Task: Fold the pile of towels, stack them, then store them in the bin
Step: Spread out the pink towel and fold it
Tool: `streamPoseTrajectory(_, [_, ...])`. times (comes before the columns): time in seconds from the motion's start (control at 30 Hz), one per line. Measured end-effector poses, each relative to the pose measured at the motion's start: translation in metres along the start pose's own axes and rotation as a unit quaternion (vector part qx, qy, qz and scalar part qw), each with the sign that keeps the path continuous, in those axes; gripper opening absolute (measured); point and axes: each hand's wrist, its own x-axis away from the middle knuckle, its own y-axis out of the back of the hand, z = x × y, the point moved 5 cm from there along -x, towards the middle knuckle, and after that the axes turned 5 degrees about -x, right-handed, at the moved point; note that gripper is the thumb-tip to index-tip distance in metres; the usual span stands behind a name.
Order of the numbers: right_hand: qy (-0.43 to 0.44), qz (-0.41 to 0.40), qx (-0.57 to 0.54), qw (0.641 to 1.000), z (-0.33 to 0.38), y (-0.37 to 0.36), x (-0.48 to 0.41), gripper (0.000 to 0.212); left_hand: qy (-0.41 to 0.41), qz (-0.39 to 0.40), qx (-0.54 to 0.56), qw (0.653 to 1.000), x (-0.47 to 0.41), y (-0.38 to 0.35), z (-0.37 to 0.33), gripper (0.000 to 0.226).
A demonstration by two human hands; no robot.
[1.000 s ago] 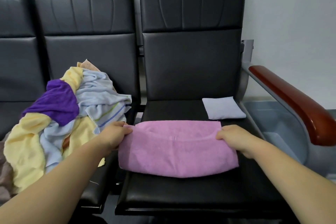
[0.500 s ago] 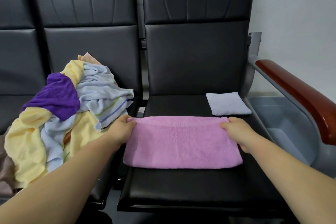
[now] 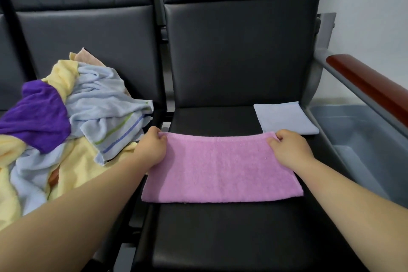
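Note:
A pink towel (image 3: 220,168) lies folded flat on the black seat (image 3: 220,238) in front of me. My left hand (image 3: 152,148) pinches its far left corner and my right hand (image 3: 289,150) pinches its far right corner. A small folded pale blue towel (image 3: 284,118) sits at the back right of the same seat. The pile of unfolded towels (image 3: 66,134), yellow, purple, light blue and striped, fills the seat to the left. The grey bin (image 3: 364,139) stands on the floor to the right, under the armrest.
A wooden armrest (image 3: 371,88) on a metal frame runs along the right side of the seat, above the bin. Black seat backs rise behind both seats. A white wall is at the right.
Both hands have carried the towel's upper layer away from me to the far edge, and the pink towel now lies flatter and smoother. The camera has tilted down and closer.

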Motion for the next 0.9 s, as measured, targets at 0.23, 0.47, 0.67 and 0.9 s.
streamPoseTrajectory(0.23, [-0.001, -0.005, -0.003, 1.000, 0.000, 0.002, 0.000, 0.031, 0.008, -0.004, -0.009, 1.000, -0.002, -0.010, 0.005, 0.020])
streamPoseTrajectory(0.47, [-0.027, -0.010, -0.059, 0.998, 0.000, 0.012, 0.007, 0.034, 0.018, -0.007, 0.013, 1.000, 0.021, 0.003, 0.000, 0.051])
streamPoseTrajectory(0.67, [0.136, 0.013, 0.041, 0.990, 0.032, 0.007, 0.047, 0.019, -0.089, 0.022, -0.096, 0.991, 0.064, 0.001, -0.045, 0.033])
streamPoseTrajectory(0.9, [0.174, 0.155, 0.204, 0.951, 0.034, -0.016, 0.074, 0.031, -0.232, 0.118, -0.235, 0.936, 0.120, -0.050, -0.084, 0.029])
